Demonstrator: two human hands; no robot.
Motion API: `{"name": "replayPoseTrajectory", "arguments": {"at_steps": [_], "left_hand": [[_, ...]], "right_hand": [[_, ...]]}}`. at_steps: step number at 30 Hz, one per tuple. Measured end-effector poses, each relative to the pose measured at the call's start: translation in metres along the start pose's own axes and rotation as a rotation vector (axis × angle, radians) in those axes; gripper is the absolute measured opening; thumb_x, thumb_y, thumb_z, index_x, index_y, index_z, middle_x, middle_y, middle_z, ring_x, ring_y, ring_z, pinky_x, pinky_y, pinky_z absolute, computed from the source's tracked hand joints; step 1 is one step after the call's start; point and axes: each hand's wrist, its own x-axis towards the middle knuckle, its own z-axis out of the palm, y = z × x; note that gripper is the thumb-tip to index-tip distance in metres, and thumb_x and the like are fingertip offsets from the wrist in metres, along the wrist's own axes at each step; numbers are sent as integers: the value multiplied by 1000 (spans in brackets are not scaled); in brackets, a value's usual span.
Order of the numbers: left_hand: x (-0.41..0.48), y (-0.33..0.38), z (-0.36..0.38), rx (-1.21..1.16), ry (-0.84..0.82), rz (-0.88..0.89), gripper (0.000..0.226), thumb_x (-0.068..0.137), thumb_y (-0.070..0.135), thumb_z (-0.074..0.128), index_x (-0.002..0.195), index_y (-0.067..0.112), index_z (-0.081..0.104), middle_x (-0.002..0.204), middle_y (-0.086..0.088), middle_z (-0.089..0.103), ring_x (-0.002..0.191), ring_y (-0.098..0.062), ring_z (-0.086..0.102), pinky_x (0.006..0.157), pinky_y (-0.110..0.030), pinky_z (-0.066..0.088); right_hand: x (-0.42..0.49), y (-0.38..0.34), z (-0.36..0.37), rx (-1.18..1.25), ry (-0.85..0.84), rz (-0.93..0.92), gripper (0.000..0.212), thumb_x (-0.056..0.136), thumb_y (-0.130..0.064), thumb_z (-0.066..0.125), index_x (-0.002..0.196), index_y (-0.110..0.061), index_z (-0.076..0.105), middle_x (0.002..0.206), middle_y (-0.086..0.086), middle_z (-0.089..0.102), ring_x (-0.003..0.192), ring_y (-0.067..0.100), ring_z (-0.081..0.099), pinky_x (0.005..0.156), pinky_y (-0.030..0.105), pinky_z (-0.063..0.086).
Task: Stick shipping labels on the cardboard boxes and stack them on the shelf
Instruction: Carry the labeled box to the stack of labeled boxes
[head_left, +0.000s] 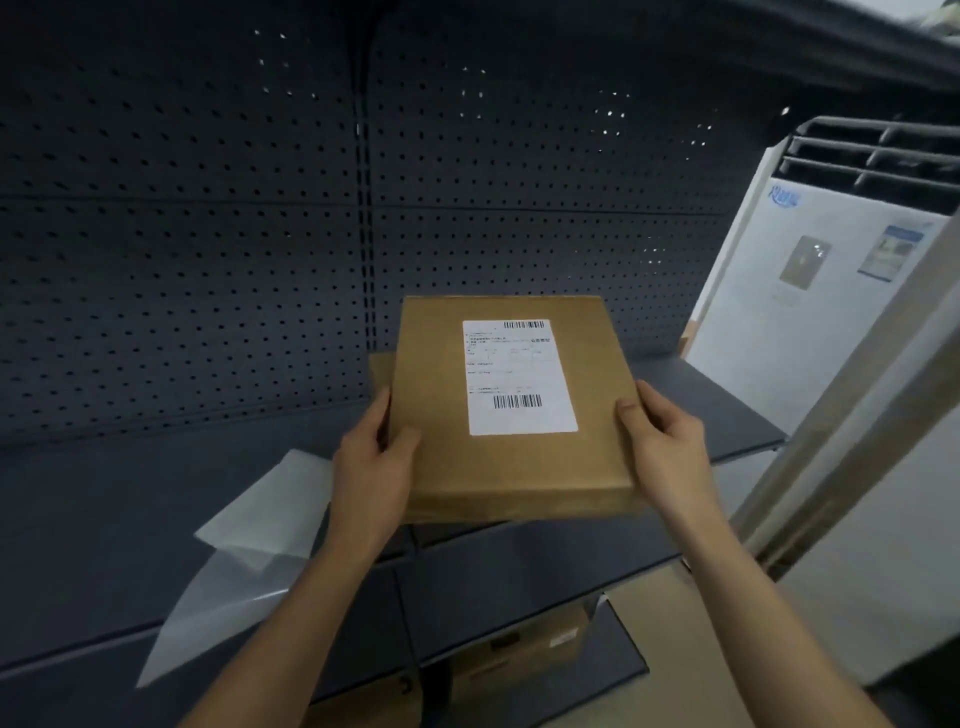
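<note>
The white shipping label (519, 376) on the cardboard box (511, 467) bears two barcodes; its small print is too blurred to read. The left hand (371, 467) and right hand (662, 447) each grip a side edge, thumbs on top, with the box between them over the shelf (104, 519).

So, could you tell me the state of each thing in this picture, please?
cardboard box: closed, label side up, held level.
shipping label: stuck flat on the box top.
left hand: grips the box's left edge.
right hand: grips the box's right edge.
second box: on the shelf, mostly hidden under the held one.
backing sheets: lying loose on the shelf.
</note>
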Motion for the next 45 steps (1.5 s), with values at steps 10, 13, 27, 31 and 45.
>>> {"name": "replayPoseTrajectory", "arguments": {"at_steps": [10, 13, 27, 31, 45], "left_hand": [[36, -9, -4, 60, 143, -44, 40, 98, 8, 46, 128, 30, 61, 103, 25, 71, 96, 1, 66, 86, -22, 52], [42, -5, 4, 77, 192, -65, 38, 97, 8, 46, 114, 37, 64, 96, 23, 73, 89, 0, 68, 80, -22, 55], [68, -5, 34, 122, 328, -145, 31, 96, 17, 53, 95, 46, 65, 97, 22, 72, 96, -5, 67, 83, -25, 50], [76, -6, 38, 127, 302, -171, 28, 97, 19, 53, 111, 36, 68, 101, 16, 74, 97, -7, 69, 83, -24, 50], [99, -4, 41, 55, 244, -244, 24, 100, 11, 48, 112, 24, 64, 100, 7, 72, 88, -9, 68, 71, -18, 47]], "right_hand": [[79, 9, 53, 40, -247, -24, 29, 99, -29, 53, 127, -27, 64, 110, -23, 68, 102, 0, 62, 89, 22, 48], [100, 10, 60, 52, -320, -33, 23, 100, -28, 52, 115, -32, 68, 97, -25, 69, 91, -1, 65, 77, 20, 48], [152, 32, 73, 120, -521, 1, 28, 101, -21, 51, 88, -43, 64, 83, -26, 65, 70, -11, 62, 63, 11, 45], [159, 35, 73, 97, -520, 20, 22, 100, -23, 50, 104, -37, 67, 86, -23, 68, 78, -4, 65, 68, 17, 48], [174, 37, 81, 10, -496, 42, 24, 101, -25, 47, 103, -10, 66, 97, 19, 69, 92, 34, 66, 80, 41, 53]]}}
